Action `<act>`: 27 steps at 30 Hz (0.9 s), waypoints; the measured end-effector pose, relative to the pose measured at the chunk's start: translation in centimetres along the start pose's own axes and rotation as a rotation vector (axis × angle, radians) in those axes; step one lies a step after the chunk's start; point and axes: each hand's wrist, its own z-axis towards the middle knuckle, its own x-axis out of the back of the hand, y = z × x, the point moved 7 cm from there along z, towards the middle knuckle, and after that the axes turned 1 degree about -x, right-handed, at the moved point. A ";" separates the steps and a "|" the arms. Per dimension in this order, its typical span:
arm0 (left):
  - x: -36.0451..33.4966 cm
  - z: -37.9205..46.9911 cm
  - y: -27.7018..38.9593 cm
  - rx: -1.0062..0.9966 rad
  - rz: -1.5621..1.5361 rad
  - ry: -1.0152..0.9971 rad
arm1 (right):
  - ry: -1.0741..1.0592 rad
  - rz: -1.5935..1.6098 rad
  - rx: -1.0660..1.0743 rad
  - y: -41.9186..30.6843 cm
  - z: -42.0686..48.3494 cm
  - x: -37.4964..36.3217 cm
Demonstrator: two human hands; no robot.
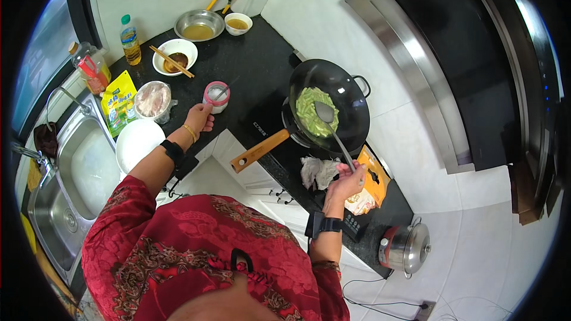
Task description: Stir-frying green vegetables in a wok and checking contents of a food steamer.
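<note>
My right hand [345,182] is closed around the handle of a metal spatula [325,112]. Its blade rests among chopped green vegetables [310,106] in a black wok [352,118]. The wok's wooden handle [261,150] points back towards me, with neither hand on it. On the left, the fingertips of my left hand [199,119] touch the near side of a small pink-rimmed jar [208,98]. White granules and a thin spoon [222,92] are inside this jar. Whether the fingers grip it or only rest against it is unclear.
Left of the jar are a film-wrapped bowl of meat [152,98], a white plate [140,145], a yellow packet [119,102] and a bowl with chopsticks [175,55]. A sink [91,174] lies beyond. Right: a cloth [319,173], an orange packet [374,178], a lidded pot [406,249].
</note>
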 end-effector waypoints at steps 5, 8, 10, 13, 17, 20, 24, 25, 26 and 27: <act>0.4 -2.7 -0.6 0.020 -0.054 0.233 | 0.014 -0.003 0.035 2.1 -0.6 1.2; -0.3 -4.1 -0.9 0.025 -0.084 0.230 | 0.035 0.027 0.015 2.1 -0.2 1.0; -0.8 -5.0 -0.8 0.032 -0.084 0.158 | 0.001 0.010 0.021 1.7 -0.1 0.4; -1.6 -6.1 0.1 0.037 -0.070 0.007 | -0.053 -0.120 0.067 0.8 -1.0 0.6; -3.6 -8.5 2.1 -0.011 0.049 -0.170 | -0.039 -0.090 0.074 2.0 -1.0 0.7; -5.5 -9.7 2.5 0.010 0.140 -0.333 | -0.092 -0.120 0.061 3.0 -1.0 0.1; -6.4 -10.7 2.9 -0.014 0.200 -0.410 | -0.182 -0.184 0.096 3.6 -1.1 0.0; -6.6 -10.9 3.0 -0.030 0.210 -0.426 | -0.169 -0.202 0.087 3.8 -1.3 -0.1; -6.7 -11.1 3.0 -0.045 0.219 -0.442 | -0.156 -0.219 0.079 3.9 -1.3 0.0; -6.8 -11.2 3.1 -0.047 0.218 -0.442 | -0.158 -0.218 0.081 3.7 -1.2 -0.2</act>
